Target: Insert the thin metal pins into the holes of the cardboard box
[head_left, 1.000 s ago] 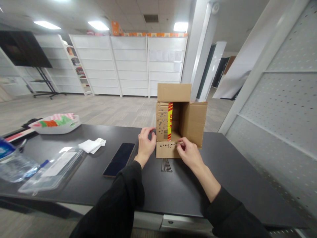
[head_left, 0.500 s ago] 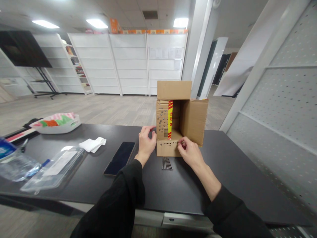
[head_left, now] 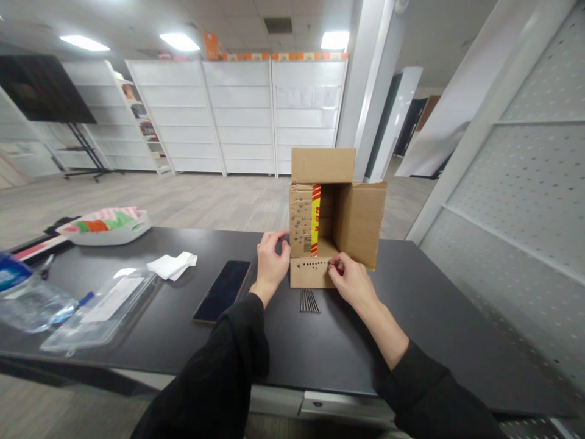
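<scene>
A cardboard box (head_left: 360, 225) stands on the dark table with its opening facing me. Its left flap carries many grey nail heads, and a row of small dark holes runs along the lower flap (head_left: 301, 277). My right hand (head_left: 354, 280) pinches a thin nail, mostly hidden by the fingers, against that lower flap near the right end of the row. Beside the box's left edge is my left hand (head_left: 272, 259), thumb and forefinger curved apart, fingertips at the cardboard. Several long nails (head_left: 309, 300) lie fanned out just in front of the box.
Left of my left hand lies a black phone (head_left: 222, 291). Further left are white tissues (head_left: 171, 266), a clear plastic case (head_left: 107, 311), a water bottle (head_left: 34, 302) and a white basket (head_left: 114, 236) of colourful cloth. A perforated panel (head_left: 534, 201) rises at the right.
The view shifts very slightly. Both hands, the box and the nails on the table keep nearly the same places.
</scene>
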{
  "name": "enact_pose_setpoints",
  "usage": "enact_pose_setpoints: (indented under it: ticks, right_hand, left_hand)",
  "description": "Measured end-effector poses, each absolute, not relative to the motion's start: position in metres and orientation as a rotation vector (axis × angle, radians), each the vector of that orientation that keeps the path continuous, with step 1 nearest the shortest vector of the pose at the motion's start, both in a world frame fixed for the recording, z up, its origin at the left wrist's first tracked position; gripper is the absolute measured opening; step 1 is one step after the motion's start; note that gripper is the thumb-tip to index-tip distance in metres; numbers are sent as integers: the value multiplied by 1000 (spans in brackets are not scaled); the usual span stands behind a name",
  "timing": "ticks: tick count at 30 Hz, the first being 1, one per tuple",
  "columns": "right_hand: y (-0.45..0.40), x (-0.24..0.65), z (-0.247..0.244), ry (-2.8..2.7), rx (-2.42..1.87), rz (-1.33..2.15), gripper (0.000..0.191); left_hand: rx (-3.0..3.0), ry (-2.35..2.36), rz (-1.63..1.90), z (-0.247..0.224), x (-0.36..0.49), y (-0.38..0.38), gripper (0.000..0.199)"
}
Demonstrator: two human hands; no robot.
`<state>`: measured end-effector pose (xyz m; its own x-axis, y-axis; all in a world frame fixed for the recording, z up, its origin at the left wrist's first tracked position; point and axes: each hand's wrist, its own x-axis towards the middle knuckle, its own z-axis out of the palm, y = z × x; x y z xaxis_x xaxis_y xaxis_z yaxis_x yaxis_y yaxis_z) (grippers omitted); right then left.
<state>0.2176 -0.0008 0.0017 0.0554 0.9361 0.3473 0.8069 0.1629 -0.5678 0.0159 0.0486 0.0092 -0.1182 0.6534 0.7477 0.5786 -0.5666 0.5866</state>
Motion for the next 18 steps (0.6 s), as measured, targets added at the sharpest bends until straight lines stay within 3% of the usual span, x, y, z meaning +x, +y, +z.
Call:
enact_pose_setpoints:
  ticks: [18]
  right_hand:
    - [-1, 217, 2, -1772, -1651, 255, 17]
  left_hand:
    - [2041, 1451, 1780, 11, 16, 47, 24]
